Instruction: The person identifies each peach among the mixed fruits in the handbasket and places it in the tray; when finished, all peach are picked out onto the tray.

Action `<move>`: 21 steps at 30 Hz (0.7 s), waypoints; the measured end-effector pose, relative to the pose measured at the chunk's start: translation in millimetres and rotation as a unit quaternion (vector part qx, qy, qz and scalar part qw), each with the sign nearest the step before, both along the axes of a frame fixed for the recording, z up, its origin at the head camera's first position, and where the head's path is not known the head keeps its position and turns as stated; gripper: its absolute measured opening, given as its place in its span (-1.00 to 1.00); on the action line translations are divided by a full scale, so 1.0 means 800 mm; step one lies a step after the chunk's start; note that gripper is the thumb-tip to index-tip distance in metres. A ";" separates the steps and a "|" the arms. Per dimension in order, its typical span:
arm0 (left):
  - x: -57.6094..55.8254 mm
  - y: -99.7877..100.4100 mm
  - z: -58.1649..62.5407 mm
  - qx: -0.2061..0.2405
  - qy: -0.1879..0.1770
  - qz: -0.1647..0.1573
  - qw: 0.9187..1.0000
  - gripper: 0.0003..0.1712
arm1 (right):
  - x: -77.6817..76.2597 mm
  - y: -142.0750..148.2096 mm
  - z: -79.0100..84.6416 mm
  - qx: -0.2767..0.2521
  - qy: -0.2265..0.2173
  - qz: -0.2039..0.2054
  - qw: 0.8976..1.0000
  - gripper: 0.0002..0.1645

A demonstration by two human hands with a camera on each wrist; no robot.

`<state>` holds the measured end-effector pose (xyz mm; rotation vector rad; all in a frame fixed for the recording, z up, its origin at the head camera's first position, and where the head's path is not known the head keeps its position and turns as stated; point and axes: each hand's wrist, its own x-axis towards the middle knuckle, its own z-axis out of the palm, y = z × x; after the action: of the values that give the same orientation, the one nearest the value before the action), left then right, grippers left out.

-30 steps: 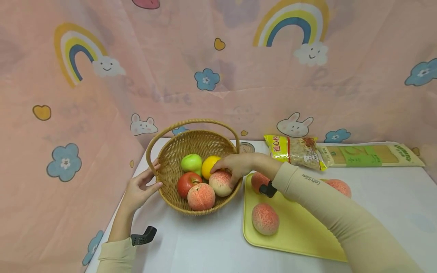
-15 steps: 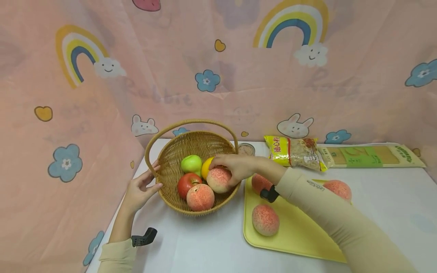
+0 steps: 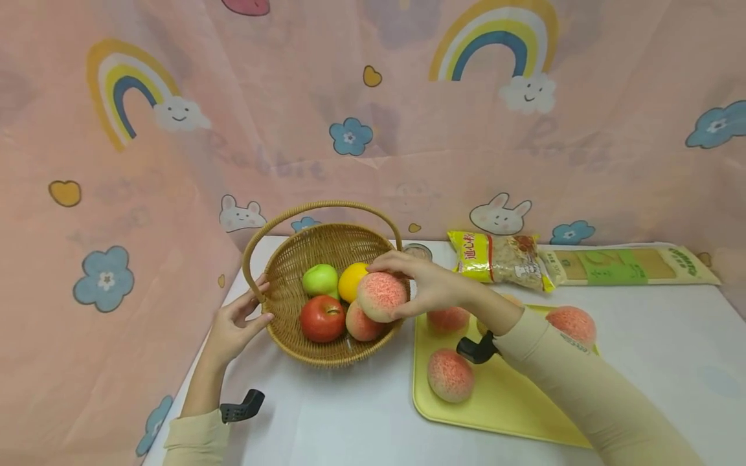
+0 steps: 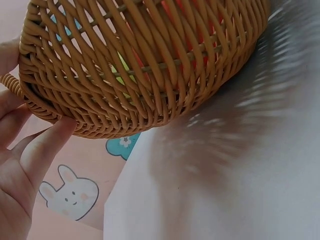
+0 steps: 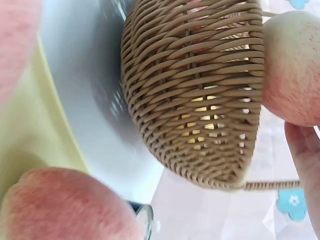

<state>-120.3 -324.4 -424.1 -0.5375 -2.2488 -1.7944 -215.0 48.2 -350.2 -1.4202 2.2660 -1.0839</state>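
A wicker basket (image 3: 335, 243) with a tall handle stands at the left, tipped toward me. My left hand (image 3: 233, 329) pinches its left rim at the foot of the handle, the thumb against the outer weave in the left wrist view. My right hand (image 3: 428, 283) grips a peach (image 3: 381, 297) between thumb and fingers at the basket's right rim. Under that peach another peach (image 3: 362, 323) lies in the basket, partly hidden. Beside it are a red apple (image 3: 322, 319), a green apple (image 3: 320, 279) and an orange-yellow fruit (image 3: 351, 282).
Right of the basket, a yellow tray (image 3: 495, 401) bears a near peach (image 3: 451, 375), a right-hand peach (image 3: 572, 323) and other fruit partly behind my right arm. Behind it lie a yellow pasta bag (image 3: 498, 260) and a flat noodle pack (image 3: 632, 266). A small round tin (image 3: 418, 252) stands behind the basket.
My right hand has lifted the peach from inside the basket up and toward the right rim. The other peach has shifted right, under it. My left hand keeps its grip on the rim.
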 end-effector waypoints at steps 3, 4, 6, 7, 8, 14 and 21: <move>0.001 0.000 0.001 0.000 -0.002 0.001 1.000 -0.41 | 0.008 0.016 -0.001 -0.031 0.002 -0.018 0.999 -0.14; 0.001 0.000 0.000 -0.001 -0.003 0.001 1.000 -0.41 | 0.010 0.022 -0.002 -0.043 0.000 -0.020 0.999 -0.15; 0.001 0.000 0.000 -0.001 -0.006 0.001 1.000 -0.41 | 0.014 0.036 -0.004 -0.063 -0.009 -0.028 0.998 -0.15; 0.001 0.000 0.000 -0.001 -0.007 0.001 1.000 -0.41 | 0.017 0.043 -0.004 -0.068 -0.011 -0.036 0.997 -0.14; 0.001 0.001 0.000 -0.001 -0.007 0.001 1.000 -0.41 | 0.021 0.051 -0.005 -0.068 -0.008 -0.048 0.996 -0.14; 0.000 0.002 0.000 0.004 0.003 -0.002 1.000 -0.42 | 0.049 0.103 -0.016 -0.061 0.017 -0.108 0.992 -0.11; 0.002 0.000 -0.001 -0.004 0.003 0.006 1.000 -0.43 | 0.082 0.154 -0.043 -0.066 0.002 -0.161 0.985 -0.12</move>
<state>-118.6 -324.1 -424.9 -0.5280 -2.2510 -1.7766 -149.5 171.6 -384.4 -1.1223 2.5293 -1.3467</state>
